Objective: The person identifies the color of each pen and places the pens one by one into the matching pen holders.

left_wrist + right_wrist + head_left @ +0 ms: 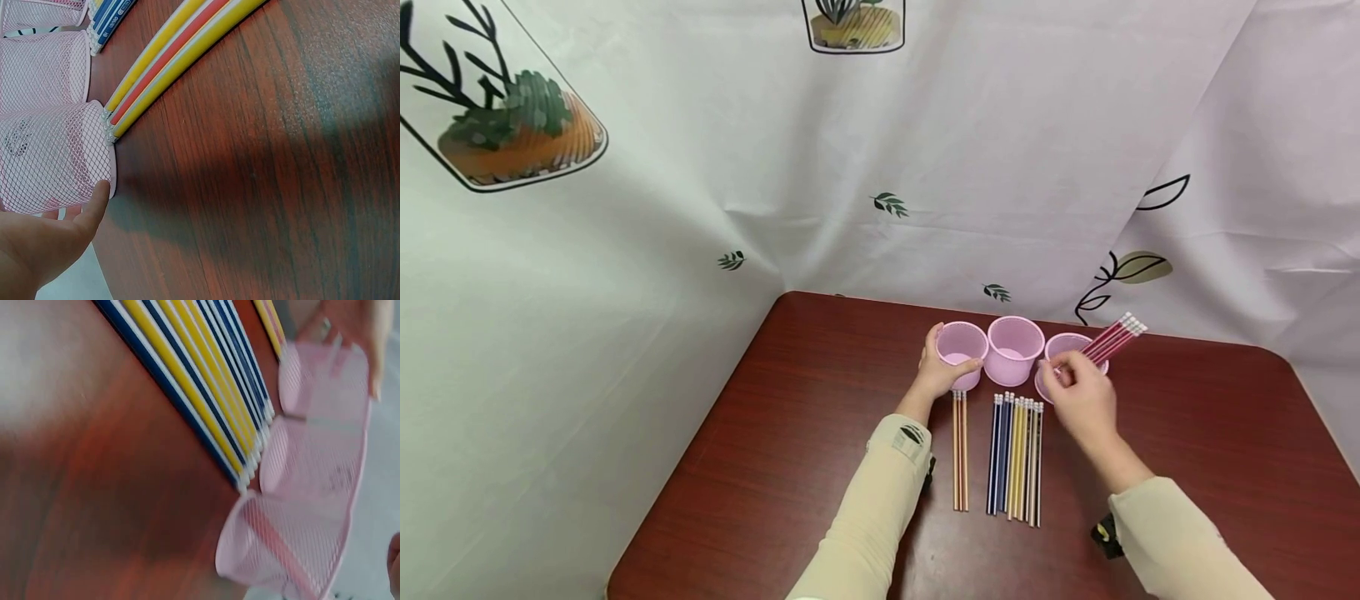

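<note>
In the head view my left hand grips the leftmost pink mesh cup, with the thumb at its near side and fingers round its far left. My right hand hovers at the rightmost pink mesh cup, fingers loosely bent, partly covering it. Red pencils with white erasers lean rightward in that cup; the mesh shows their lower lengths in the right wrist view. Only a fingertip of the right hand shows there, apart from the rim. Between these cups stands a middle pink cup.
Yellow and red striped pencils lie before the left cup, erasers toward it. A row of blue, yellow and dark striped pencils lies before the middle cup. The brown table meets a white patterned cloth behind.
</note>
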A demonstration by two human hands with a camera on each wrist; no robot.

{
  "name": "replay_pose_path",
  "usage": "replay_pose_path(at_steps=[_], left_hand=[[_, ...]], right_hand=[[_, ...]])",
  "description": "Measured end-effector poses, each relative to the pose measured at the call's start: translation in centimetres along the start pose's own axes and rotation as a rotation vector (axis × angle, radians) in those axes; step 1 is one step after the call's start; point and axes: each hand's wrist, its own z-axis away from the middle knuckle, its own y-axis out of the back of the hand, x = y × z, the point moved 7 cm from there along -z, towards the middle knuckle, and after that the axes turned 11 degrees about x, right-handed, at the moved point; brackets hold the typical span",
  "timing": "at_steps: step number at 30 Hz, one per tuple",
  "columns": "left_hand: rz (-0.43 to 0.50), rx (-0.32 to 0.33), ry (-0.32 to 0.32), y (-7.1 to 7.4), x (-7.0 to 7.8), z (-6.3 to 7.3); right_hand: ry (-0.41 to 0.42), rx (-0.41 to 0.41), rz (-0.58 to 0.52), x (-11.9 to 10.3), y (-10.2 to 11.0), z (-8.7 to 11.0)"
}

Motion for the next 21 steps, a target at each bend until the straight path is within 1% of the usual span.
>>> replay_pose_path(at_steps=[2,4,7,10,12,15,18,21], left_hand=[[0.002,0.003,-0.002,0.0,0.0,0.0],[0.004,0.001,-0.002,0.0,0.0,0.0],[0.007,-0.004,0.002,0.0,0.0,0.0],[0.003,-0.009,0.005,0.0,0.0,0.0],[0.001,-0.009,0.008,0.0,0.0,0.0],[0.001,-0.004,0.007,0.1,0.0,0.0],[0.004,0.001,0.003,0.1,0.1,0.0],[-0.001,0.004,-0.001,0.2,0.1,0.1]], right_hand=[[0.067,-0.103,-0.002,-0.8,-1.4,1.0],[0.109,-0.216,-0.012,-1.2,-2.7,2.1],[0.139,-0.383,-0.042,-1.5,-4.7,3.8],[0.138,-0.496,-0.064,-1.6,-6.2,5.4],[0.149,-0.549,-0.061,-1.7,-7.0,6.4],[0.178,-0.604,-0.063,-1.9,-8.0,7.9],[0.208,-0.637,-0.067,-2.1,-8.7,9.1],[0.234,-0.66,-0.043,-2.3,-9.3,10.1]])
